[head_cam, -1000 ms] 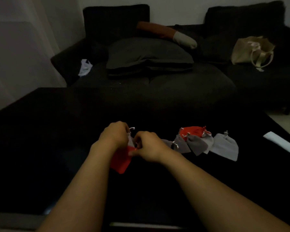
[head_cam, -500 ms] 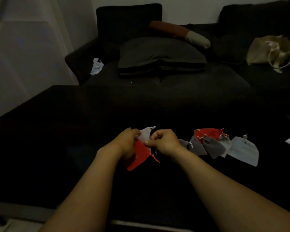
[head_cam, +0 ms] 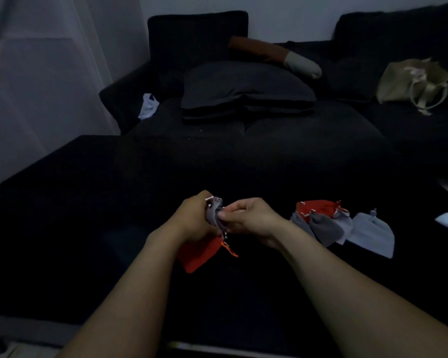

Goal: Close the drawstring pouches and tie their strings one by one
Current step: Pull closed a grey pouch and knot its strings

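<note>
Head view: grey pouch (head_cam: 212, 215) is held up between both hands, above the black table (head_cam: 88, 202), near its front middle. Left hand (head_cam: 192, 220) grips the pouch body, fingers curled round it. Right hand (head_cam: 248, 218) pinches the pouch neck, thumb tip on the fabric; I cannot tell whether it also has the string. A red pouch (head_cam: 199, 254) lies on the table under my left wrist, its orange cord trailing right. A cluster of pouches (head_cam: 334, 226), red and grey, lies well to the right, overlapping.

Risks, as I judge them: light is poor, so I may miss a string end and knot only one strand; pulling unevenly could bunch the neck and leave a gap; the left wrist could drag the red pouch.

Pose: both forearms reach forward and converge, hands nearly touching, knuckles up.
</note>
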`<state>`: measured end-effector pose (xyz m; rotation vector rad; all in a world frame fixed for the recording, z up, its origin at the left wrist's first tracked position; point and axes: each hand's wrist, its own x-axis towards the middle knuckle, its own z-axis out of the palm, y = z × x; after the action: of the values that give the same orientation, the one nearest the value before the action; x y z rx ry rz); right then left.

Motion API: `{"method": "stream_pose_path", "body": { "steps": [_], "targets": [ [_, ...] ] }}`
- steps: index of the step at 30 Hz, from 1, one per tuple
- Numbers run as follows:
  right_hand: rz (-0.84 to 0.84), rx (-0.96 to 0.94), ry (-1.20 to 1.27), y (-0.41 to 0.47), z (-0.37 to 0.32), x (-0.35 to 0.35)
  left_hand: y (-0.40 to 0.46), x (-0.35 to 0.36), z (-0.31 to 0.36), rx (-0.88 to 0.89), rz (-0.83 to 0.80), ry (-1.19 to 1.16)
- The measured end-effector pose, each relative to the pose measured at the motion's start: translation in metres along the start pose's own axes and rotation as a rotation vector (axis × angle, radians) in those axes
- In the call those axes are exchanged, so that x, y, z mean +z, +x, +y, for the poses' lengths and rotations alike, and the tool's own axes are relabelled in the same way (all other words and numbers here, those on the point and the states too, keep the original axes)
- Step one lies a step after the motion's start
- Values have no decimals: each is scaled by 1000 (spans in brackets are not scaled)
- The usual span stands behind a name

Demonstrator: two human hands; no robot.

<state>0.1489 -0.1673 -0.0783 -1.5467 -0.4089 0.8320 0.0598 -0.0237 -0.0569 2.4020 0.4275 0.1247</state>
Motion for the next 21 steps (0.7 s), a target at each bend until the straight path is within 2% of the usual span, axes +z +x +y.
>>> {"method": "stream_pose_path", "body": {
  "steps": [2, 6, 13, 16, 21],
  "targets": [
    [-59, 13, -65, -1, 1, 1, 1, 1, 0, -5, -8, -2],
    [-42, 24, -169, -1, 1, 1, 3, 3, 0, -4, -54, 19],
    [-14, 26, -170, -3, -6, 1, 5, 3, -3, -32, 34, 84],
    [19, 39, -115, -5, -10, 3, 9, 2, -12, -99, 41, 126],
    [175, 78, 26, -6, -24, -2, 10, -8, -6, -139, 25, 196]
  ]
}}
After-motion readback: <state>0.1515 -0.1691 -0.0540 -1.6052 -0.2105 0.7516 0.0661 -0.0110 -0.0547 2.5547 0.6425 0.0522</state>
